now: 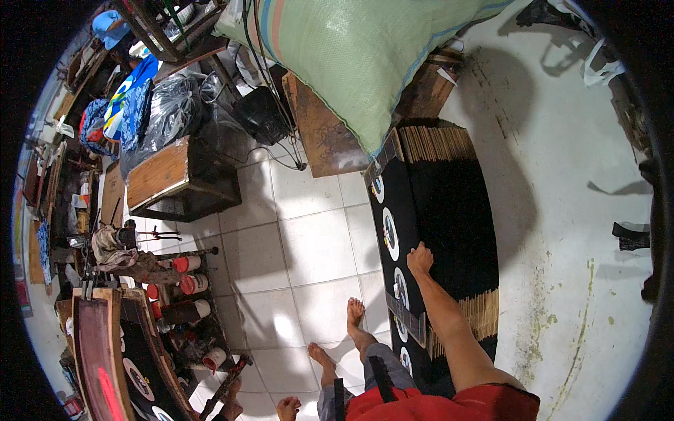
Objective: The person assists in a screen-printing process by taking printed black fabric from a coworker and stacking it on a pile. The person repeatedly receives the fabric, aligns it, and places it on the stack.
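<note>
My right arm reaches forward over a long stack of black cloth pieces (456, 210) on the right. Its hand (420, 258) is closed at the upper edge of the stack, with its fingers bent down onto the black cloth. Round white prints (390, 234) run in a row along the stack's left side. Thin brown board edges (439, 144) show in layers at the far end and again nearer me. At the lower edge, a cut-off bit of bare skin may be my left hand (288, 408); its fingers do not show clearly.
A bulging green woven sack (330, 63) rests on a wooden box (316, 140) ahead. To the left stand a wooden cabinet (168, 179), a rack with red-and-white containers (193, 283) and a framed printing screen (98, 351). Cables (281, 112) hang near the sack. A pale wall (562, 231) borders the right.
</note>
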`<state>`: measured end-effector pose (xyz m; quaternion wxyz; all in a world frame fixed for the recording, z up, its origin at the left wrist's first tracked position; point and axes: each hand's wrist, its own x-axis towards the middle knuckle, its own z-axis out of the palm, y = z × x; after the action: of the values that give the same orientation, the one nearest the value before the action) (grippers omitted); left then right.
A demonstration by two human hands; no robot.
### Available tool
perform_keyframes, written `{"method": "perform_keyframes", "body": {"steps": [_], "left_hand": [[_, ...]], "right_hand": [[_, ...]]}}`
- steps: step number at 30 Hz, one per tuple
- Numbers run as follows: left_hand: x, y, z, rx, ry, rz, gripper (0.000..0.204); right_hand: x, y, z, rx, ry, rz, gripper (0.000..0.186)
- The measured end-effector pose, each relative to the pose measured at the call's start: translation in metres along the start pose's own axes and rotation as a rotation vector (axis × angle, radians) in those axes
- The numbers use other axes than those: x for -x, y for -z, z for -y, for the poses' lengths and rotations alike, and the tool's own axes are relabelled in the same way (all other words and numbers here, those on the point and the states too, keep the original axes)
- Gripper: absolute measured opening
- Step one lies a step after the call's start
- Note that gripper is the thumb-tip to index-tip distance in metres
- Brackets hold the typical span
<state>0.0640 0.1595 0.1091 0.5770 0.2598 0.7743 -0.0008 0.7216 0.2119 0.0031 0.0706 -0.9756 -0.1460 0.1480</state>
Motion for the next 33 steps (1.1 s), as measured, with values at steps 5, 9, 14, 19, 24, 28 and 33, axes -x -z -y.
{"method": "perform_keyframes", "body": {"steps": [5, 9, 14, 19, 24, 28, 33], "left_hand": [[0.001, 0.001, 0.006, 0.06, 0.015, 0.014, 0.018], [0.011, -0.002, 0.004, 0.025, -0.011, 0.021, 0.02], [0.01, 0.003, -0.001, 0.08, -0.066, 0.101, 0.023], [-0.021, 0.017, -0.006, -0.058, -0.129, 0.197, 0.021], [-0.031, 0.047, -0.01, -0.063, -0.153, 0.213, 0.019], [-0.037, 0.072, -0.016, -0.148, -0.128, 0.189, 0.019], [-0.057, 0.095, -0.022, -0.234, -0.119, 0.192, 0.021]], "right_hand": [[0.0, 0.012, 0.007, -0.008, 0.007, 0.05, 0.031], [0.019, 0.042, 0.01, -0.043, 0.04, -0.021, 0.04], [0.074, 0.076, -0.023, -0.145, 0.049, -0.159, 0.048], [0.153, 0.073, -0.099, -0.04, 0.019, -0.178, 0.036], [0.223, 0.062, -0.151, 0.065, -0.005, 0.003, 0.026], [0.246, 0.054, -0.163, 0.114, 0.022, 0.009, 0.022], [0.249, 0.036, -0.167, 0.107, -0.006, 0.085, 0.014]]}}
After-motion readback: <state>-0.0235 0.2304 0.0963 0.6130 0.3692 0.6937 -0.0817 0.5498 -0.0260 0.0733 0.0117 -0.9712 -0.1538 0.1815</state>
